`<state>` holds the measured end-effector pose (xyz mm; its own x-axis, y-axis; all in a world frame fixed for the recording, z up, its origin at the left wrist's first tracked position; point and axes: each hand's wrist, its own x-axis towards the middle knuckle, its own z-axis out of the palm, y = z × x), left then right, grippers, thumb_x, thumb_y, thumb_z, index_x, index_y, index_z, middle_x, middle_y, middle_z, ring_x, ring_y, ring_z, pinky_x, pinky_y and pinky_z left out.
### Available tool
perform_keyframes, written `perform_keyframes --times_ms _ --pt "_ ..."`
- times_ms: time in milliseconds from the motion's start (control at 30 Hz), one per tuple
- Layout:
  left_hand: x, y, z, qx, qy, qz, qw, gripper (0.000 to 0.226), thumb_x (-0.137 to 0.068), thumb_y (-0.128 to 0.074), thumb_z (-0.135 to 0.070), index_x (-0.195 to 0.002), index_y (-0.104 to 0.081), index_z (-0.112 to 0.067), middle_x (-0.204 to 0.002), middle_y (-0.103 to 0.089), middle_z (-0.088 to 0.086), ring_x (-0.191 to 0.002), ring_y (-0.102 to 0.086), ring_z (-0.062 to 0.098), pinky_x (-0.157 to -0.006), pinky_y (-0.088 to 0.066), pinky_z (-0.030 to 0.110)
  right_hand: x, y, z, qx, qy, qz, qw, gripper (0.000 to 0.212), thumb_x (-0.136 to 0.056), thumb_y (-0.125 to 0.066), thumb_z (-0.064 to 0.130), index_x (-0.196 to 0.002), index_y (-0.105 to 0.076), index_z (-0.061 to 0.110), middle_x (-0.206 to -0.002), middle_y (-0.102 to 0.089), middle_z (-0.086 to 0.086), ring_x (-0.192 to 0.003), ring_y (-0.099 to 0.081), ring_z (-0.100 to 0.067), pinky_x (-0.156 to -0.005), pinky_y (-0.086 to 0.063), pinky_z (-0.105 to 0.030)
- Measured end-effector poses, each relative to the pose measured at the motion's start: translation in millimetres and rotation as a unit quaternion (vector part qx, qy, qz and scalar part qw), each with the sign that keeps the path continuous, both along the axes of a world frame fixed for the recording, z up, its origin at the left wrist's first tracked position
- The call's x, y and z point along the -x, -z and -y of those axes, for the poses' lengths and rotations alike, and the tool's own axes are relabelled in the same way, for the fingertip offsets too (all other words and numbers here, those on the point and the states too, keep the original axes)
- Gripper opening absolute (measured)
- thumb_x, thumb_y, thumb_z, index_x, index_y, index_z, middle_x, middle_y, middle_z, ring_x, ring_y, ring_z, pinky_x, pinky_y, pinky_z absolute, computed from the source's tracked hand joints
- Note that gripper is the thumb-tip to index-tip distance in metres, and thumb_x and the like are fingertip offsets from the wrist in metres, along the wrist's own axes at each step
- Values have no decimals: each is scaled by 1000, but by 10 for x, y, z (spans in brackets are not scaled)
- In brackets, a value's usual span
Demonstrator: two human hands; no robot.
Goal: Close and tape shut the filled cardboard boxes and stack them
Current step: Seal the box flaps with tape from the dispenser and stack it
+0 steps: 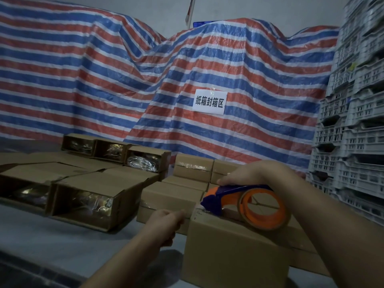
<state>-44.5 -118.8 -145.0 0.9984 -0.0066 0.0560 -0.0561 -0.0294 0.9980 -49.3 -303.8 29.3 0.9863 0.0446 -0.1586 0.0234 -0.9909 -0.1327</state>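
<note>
We're mid-tape: right hand (247,173) grips the orange-and-blue tape dispenser (245,202) on the closed brown cardboard box (234,250) at the grey tabletop's (62,242) near edge — left hand (166,223) curled, pinching the tape end, we judge. Taped boxes (193,169) stacked behind; open-ended boxes (89,202) left remain.

- I see matt brown cardboard on the nearest box (232,252).
- The tape dispenser (239,201) looks like smooth blue and orange plastic.
- Open boxes (91,202) show glossy clear film inside.
- The tarpaulin (145,80) is woven, crinkled plastic sheet.
- The stacked crates (357,121) are grey plastic.
</note>
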Motion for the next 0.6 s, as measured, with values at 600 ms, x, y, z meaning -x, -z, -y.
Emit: perform_keyframes --times_ms 600 --pt "-67 46 82 -84 -22 50 995 30 -103 -43 -35 -94 -63 -15 -74 -54 0 -62 -49 11 -57 -40 24 -77 14 -5 -3 -2 -17 1000 34 -103 -45 52 -100 -61 22 -52 -64 11 -43 -58 0 -45 -45 -13"
